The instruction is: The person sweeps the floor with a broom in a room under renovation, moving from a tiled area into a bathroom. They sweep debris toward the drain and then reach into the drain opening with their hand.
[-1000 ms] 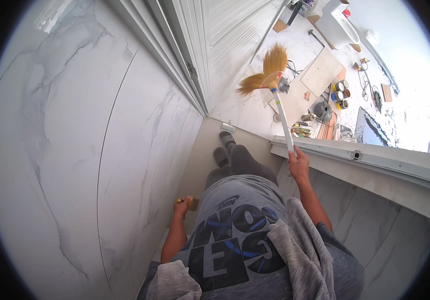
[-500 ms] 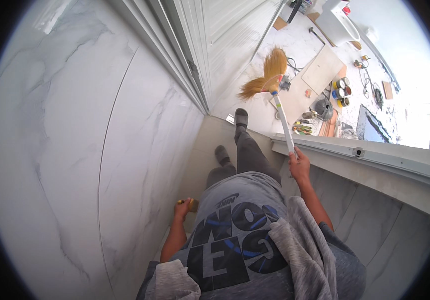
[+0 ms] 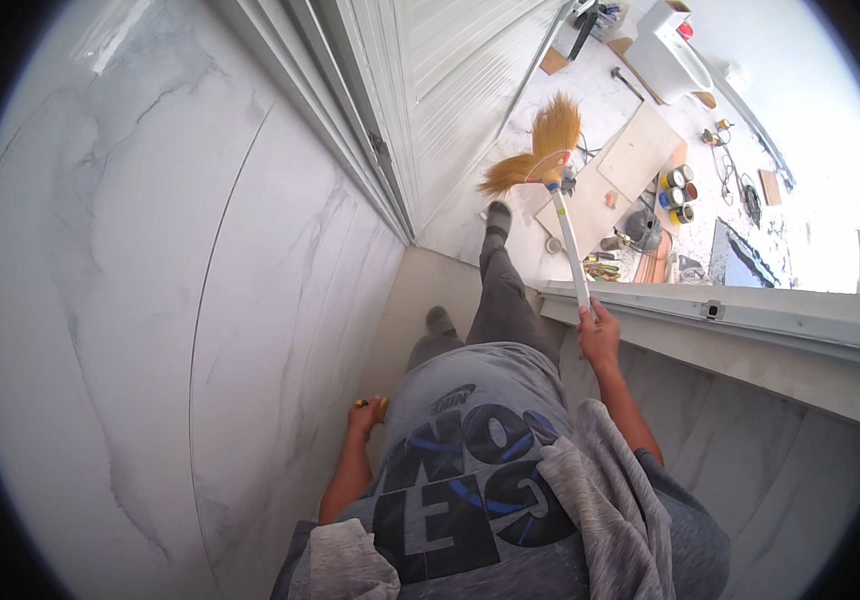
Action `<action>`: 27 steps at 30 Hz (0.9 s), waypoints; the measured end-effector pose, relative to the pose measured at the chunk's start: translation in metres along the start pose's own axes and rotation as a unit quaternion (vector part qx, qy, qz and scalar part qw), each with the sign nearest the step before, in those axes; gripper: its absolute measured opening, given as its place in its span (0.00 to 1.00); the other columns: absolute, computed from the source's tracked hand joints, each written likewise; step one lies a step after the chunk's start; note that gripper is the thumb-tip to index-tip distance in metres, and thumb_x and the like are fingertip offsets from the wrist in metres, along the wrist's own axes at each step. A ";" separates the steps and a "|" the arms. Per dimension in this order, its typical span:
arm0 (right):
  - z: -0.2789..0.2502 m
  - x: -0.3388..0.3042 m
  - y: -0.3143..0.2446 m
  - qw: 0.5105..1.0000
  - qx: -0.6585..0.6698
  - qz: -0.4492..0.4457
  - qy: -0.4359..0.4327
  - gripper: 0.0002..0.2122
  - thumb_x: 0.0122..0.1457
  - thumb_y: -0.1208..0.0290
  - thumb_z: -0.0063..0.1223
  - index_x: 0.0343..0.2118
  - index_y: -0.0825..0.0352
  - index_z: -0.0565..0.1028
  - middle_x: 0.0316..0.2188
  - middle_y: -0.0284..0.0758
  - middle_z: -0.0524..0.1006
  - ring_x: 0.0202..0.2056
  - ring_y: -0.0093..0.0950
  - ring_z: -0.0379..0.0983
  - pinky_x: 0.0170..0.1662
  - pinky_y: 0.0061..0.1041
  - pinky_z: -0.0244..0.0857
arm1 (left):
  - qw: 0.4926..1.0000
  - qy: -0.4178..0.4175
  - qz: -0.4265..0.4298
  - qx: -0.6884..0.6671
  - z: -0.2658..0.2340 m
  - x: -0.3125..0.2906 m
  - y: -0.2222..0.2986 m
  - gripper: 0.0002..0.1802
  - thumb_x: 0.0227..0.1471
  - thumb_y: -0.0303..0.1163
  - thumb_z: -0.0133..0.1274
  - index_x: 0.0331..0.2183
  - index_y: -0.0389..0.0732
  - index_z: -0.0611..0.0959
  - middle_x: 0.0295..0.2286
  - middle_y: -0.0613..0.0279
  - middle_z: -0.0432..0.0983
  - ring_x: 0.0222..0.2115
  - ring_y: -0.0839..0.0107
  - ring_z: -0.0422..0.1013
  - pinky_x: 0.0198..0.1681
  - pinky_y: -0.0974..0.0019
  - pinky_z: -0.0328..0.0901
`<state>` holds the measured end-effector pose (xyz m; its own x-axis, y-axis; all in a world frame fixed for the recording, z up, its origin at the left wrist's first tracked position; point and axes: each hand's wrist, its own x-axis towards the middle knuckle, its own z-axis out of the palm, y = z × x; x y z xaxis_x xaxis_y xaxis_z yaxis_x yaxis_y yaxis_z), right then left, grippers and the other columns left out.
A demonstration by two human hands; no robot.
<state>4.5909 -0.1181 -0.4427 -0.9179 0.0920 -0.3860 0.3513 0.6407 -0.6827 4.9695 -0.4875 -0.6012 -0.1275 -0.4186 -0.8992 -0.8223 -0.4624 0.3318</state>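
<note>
Our right hand (image 3: 600, 335) is clenched around the end of the broom (image 3: 562, 215), its straw head reaching beyond the white ledge (image 3: 750, 320). It looks light, stiff-handled and soft-bristled, best gripped on the handle. Our left hand (image 3: 365, 415), well behind the ledge, grasps a small yellow object (image 3: 370, 403).

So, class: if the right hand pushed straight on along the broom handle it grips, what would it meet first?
The right hand would probably reach the broom's straw head first, then the tiled floor; depth is unclear.

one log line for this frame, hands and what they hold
right hand: grips broom handle | left hand: holds small yellow object, unclear | broom head raised ahead
</note>
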 end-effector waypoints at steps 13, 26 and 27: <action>-0.043 -0.021 -0.002 0.994 -0.084 -0.013 -0.066 0.22 0.55 0.67 0.56 0.52 0.72 0.73 0.29 0.47 0.79 0.31 0.31 0.77 0.39 0.29 0.69 | 0.996 0.031 -0.016 0.086 0.010 -0.006 0.007 0.22 0.46 0.42 0.65 0.38 0.35 0.83 0.36 0.56 0.79 0.35 0.66 0.74 0.40 0.62 0.68; 0.008 -0.012 0.035 0.935 -0.062 0.168 -0.306 0.17 0.57 0.68 0.53 0.49 0.68 0.77 0.19 0.39 0.78 0.19 0.28 0.75 0.24 0.29 0.69 | 0.994 0.011 0.013 0.104 0.022 -0.026 0.034 0.17 0.48 0.41 0.64 0.33 0.37 0.82 0.33 0.60 0.78 0.33 0.70 0.73 0.38 0.65 0.67; 0.022 0.003 0.046 0.932 -0.056 0.177 -0.311 0.15 0.56 0.69 0.52 0.45 0.69 0.78 0.19 0.40 0.78 0.20 0.29 0.77 0.25 0.30 0.70 | 0.995 0.017 0.019 0.100 0.022 -0.030 0.037 0.17 0.48 0.41 0.64 0.33 0.37 0.82 0.32 0.60 0.78 0.32 0.70 0.72 0.38 0.65 0.67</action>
<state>4.6084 -0.1047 -0.4887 -0.4517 -0.1236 -0.8835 0.5587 0.7329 -0.3882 4.9309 -0.4752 -0.5684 -0.1440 -0.4609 -0.8757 -0.9119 -0.2819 0.2983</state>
